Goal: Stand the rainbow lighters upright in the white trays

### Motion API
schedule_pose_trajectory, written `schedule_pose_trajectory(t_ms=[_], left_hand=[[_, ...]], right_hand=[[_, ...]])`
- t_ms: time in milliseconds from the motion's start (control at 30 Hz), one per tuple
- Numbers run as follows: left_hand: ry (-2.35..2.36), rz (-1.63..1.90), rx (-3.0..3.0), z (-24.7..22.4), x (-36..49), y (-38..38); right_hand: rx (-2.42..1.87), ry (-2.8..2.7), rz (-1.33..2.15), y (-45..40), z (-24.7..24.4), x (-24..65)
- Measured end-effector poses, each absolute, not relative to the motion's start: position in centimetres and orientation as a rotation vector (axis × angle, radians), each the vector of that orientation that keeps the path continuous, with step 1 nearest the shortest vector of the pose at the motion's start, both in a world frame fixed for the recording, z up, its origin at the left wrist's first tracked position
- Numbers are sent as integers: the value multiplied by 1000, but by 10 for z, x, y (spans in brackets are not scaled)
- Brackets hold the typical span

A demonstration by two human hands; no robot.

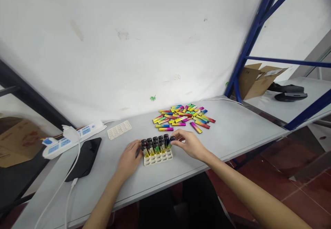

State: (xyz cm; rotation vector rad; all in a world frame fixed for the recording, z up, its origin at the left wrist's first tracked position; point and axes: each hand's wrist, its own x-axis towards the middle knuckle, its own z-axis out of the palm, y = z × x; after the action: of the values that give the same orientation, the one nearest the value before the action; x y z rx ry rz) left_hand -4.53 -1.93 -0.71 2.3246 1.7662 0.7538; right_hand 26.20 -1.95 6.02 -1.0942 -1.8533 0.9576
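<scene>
Black-topped lighters (156,149) stand upright in close rows in a cream tray (158,160), filling its far part, while the hollows along the six o'clock side show bare openings. By that measure the loading looks well along but incomplete, with the nearer hollows still unfilled. At the tray's two o'clock corner, the right hand (190,144) pinches one more lighter (172,139) between thumb and forefinger; whether it is fully seated, I cannot tell. The left hand (128,158) is at nine o'clock, its fingers curled close beside the lighters; blur hides whether they press on anything, and a small dark shape at their tips is too unclear to name.

Toward one o'clock from the tray lies a loose heap of shiny rainbow-coloured sticks (179,120), pointing every way. A second cream tray (119,129) lies toward ten o'clock, and beyond the left hand, at nine o'clock, are a black phone-like slab (86,156) and a white power strip (96,128)
</scene>
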Motion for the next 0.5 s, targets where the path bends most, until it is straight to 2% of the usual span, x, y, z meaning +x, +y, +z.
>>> schedule_pose_trajectory(t_ms=[333,500], left_hand=[[1808,793,2339,-9,-42,-37],[1814,814,2346,-9,-42,-36]], right_hand=[[-1304,-2072,637,-28,50,247],[-1277,-2194,453,-34,53,245]])
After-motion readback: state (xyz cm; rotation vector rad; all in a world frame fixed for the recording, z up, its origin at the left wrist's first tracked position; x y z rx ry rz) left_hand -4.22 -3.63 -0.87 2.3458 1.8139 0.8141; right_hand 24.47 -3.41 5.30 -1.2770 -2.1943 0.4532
